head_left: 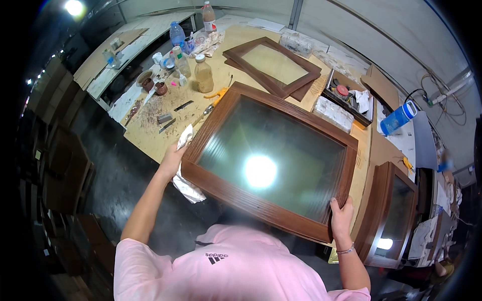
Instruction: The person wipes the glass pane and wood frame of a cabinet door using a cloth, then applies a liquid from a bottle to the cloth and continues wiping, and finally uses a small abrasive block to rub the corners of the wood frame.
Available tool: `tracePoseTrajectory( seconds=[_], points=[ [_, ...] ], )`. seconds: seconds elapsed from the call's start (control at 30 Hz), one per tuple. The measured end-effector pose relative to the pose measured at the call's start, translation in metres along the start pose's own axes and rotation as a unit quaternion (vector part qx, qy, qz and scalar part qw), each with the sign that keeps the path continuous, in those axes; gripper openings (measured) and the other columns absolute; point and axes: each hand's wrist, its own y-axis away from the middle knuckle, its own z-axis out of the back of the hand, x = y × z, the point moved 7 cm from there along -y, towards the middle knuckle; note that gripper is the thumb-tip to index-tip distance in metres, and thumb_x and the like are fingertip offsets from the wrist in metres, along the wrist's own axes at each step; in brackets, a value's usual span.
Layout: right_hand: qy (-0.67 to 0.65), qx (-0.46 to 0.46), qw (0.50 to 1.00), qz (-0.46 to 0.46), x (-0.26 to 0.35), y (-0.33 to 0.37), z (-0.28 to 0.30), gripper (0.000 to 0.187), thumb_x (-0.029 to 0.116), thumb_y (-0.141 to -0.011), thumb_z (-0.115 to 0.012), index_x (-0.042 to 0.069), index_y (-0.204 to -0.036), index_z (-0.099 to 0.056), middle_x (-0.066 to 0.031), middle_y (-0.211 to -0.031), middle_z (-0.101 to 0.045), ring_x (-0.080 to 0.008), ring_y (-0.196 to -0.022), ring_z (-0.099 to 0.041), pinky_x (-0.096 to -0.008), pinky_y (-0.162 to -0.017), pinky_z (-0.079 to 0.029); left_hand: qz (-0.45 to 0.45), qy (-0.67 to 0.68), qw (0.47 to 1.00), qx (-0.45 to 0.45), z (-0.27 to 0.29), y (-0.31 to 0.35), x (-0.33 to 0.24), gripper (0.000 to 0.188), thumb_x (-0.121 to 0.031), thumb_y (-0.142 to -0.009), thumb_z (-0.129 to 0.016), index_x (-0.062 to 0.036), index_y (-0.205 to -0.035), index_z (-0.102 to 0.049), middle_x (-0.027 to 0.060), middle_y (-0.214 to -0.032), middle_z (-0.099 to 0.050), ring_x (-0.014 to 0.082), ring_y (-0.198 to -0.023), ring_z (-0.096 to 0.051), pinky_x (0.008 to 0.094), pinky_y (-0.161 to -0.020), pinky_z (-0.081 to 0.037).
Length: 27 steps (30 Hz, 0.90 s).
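A brown wooden cabinet door with a glass pane (296, 173) is held tilted in front of me, over the near part of the workbench. A bright lamp reflects in its glass. My left hand (173, 159) is closed at the door's left edge, with a crumpled white cloth (188, 189) in it; the cloth hangs below the hand and pokes out above. My right hand (342, 216) grips the lower right corner, thumb on the face of the frame, other fingers mostly hidden behind it.
On the workbench (145, 135) are a brown-liquid bottle (204, 74), a screwdriver (211, 107), a knife (184, 106) and stained pots (160, 88). Stacked wooden frames (236, 54) lie farther back. A tool tray (346, 95), blue water bottle (398, 118) and another glazed door (389, 215) are at right.
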Motion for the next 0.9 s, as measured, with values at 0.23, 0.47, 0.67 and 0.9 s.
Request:
tracePoseTrajectory(
  seconds=[0.23,0.47,0.67,0.9],
  points=[
    [0.046,-0.014,0.999,0.024,0.001,0.003,-0.002,0.029,0.012,-0.090,-0.064,-0.009,-0.106,-0.055,-0.0216,-0.088,-0.068,-0.0304,-0.082,-0.067,-0.0400,-0.076,-0.051,-0.214,-0.111,0.959,-0.149,0.024,0.016,-0.121,0.035,-0.005,-0.088,-0.066,0.0004,-0.122,-0.063,0.0115,-0.104,-0.071,0.0187,-0.097,-0.067,0.0334,-0.084,-0.053],
    [0.164,-0.054,0.985,0.005,0.028,0.004,-0.006,0.033,0.022,-0.095,-0.059,-0.010,-0.103,-0.055,-0.0283,-0.083,-0.065,-0.0432,-0.079,-0.064,-0.0461,-0.072,-0.049,-0.536,-0.379,0.647,0.388,-0.155,0.097,-0.139,0.053,-0.018,-0.086,-0.063,-0.0170,-0.139,-0.055,0.0112,-0.146,-0.049,0.0343,-0.142,-0.033,0.0605,-0.116,-0.021],
    [0.217,-0.089,0.972,0.004,0.009,0.002,0.004,0.042,0.033,-0.098,-0.052,-0.010,-0.100,-0.054,-0.0350,-0.087,-0.062,-0.0516,-0.085,-0.060,-0.0538,-0.073,-0.046,-0.500,-0.513,0.669,0.197,-0.175,-0.080,-0.137,0.056,-0.018,-0.091,-0.059,-0.0200,-0.146,-0.046,0.0137,-0.153,-0.040,0.0310,-0.144,-0.032,0.0528,-0.118,-0.019],
    [0.238,-0.137,0.962,-0.011,0.012,0.009,0.007,0.042,0.035,-0.099,-0.050,-0.007,-0.098,-0.055,-0.0347,-0.083,-0.061,-0.0525,-0.085,-0.059,-0.0553,-0.072,-0.045,-0.603,-0.165,0.498,0.601,-0.252,0.140,-0.111,0.056,-0.009,-0.084,-0.056,-0.0045,-0.140,-0.050,0.0128,-0.152,-0.041,0.0344,-0.144,-0.032,0.0553,-0.120,-0.016]
  ],
)
